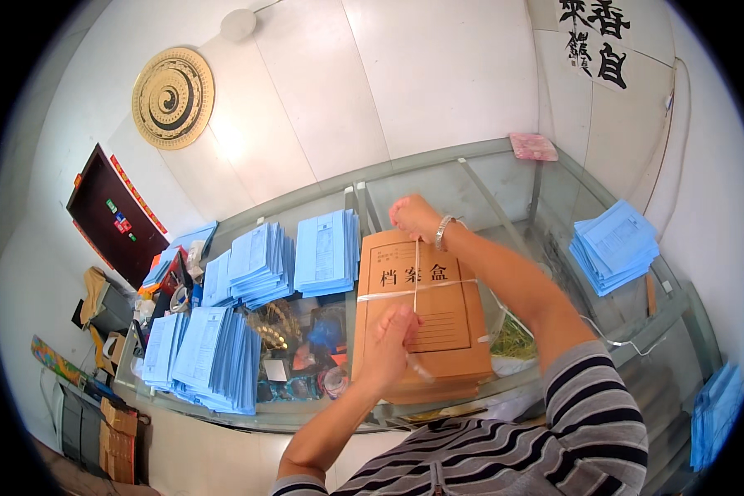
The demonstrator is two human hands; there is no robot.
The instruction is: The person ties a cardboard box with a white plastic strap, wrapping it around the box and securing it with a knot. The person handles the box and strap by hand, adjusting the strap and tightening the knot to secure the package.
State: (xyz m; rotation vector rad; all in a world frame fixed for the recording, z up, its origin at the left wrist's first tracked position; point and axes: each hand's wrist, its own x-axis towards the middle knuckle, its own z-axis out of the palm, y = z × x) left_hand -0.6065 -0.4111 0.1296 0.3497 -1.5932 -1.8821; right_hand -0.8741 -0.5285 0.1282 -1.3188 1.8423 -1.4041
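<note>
A stack of brown cardboard file folders (450,326) lies on the glass counter in front of me. White plastic string (416,269) crosses over its top, one strand running sideways and one lengthwise. Near the middle of the top folder, my left hand (395,331) is closed in a fist on the string, with a loose tail hanging below it. My right hand (415,217), wearing a metal watch band (444,232) at the wrist, is closed at the stack's far edge, where the lengthwise strand runs up to it. The fingertips of that hand are partly hidden.
Several piles of blue printed folders stand on the counter (372,412) to the left, such as one pile (326,252) beside the brown stack. Another blue pile (612,248) sits at the right. Loose white string (616,341) trails there. A pink packet (533,147) rests on the far corner.
</note>
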